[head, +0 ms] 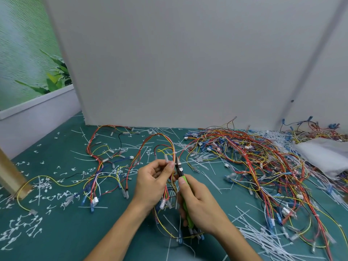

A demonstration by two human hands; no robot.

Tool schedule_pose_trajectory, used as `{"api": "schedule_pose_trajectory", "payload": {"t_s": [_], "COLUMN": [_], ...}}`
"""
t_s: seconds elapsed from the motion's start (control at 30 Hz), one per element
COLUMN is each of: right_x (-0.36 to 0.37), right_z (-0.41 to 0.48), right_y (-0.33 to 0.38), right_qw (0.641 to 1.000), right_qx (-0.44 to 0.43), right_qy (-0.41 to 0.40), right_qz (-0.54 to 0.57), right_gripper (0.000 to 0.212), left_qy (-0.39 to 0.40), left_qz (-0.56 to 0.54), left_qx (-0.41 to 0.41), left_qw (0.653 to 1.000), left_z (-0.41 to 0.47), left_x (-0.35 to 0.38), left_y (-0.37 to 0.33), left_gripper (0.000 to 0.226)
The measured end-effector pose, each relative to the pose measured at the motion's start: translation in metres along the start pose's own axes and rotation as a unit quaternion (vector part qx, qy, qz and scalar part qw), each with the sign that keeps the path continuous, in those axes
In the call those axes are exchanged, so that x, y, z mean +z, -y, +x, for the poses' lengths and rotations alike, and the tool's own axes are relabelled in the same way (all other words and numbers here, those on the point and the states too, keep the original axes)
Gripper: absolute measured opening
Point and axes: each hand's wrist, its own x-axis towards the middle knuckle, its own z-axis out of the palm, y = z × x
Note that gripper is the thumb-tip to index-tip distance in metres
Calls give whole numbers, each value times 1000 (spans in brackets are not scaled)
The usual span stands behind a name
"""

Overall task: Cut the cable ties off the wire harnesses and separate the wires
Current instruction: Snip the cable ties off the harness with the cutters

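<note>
My left hand [152,182] pinches a wire harness [162,146] of red, yellow and orange wires, held up above the green mat. The harness loops away from me and hangs down between my hands. My right hand [199,206] grips green-handled cutters [180,169]. Their dark jaws point up and touch the harness right beside my left thumb, at a white cable tie [174,162]. I cannot tell whether the jaws are closed on the tie.
A big tangle of harnesses [254,162] covers the mat at the right, with a white bag [323,155] behind it. Loose wires [101,166] lie at the left. Cut white ties [263,240] litter the mat. A grey board [178,63] stands behind, a wooden post [11,178] at far left.
</note>
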Motion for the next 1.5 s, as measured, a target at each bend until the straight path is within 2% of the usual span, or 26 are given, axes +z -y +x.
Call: {"api": "schedule_pose_trajectory", "payload": {"t_s": [0.23, 0.43, 0.73, 1.07, 1.23, 1.5], "right_x": [0, -2, -1, -3, -2, -4], "right_z": [0, 1, 1, 1, 2, 1], "right_y": [0, -2, -1, -2, -2, 1], "right_qw": [1000, 1000, 997, 999, 998, 1000], "right_qx": [-8, -5, -17, 19, -4, 18], "right_qy": [-10, -8, -37, -1, -14, 9], "right_qz": [-17, -7, -68, -32, -56, -13], "right_gripper": [30, 34, 33, 39, 37, 35], "left_qy": [7, 8, -16, -15, -22, -22], "left_qz": [-15, -12, -26, -20, -4, -5], "left_qx": [-2, -16, -35, -30, -14, -11], "left_qw": [1000, 1000, 999, 999, 1000, 1000], "left_z": [-1, 0, 0, 1, 2, 2], "left_x": [1, 2, 3, 1, 3, 3], "left_y": [-2, 0, 0, 1, 1, 1], "left_gripper": [9, 14, 22, 17, 5, 8]}}
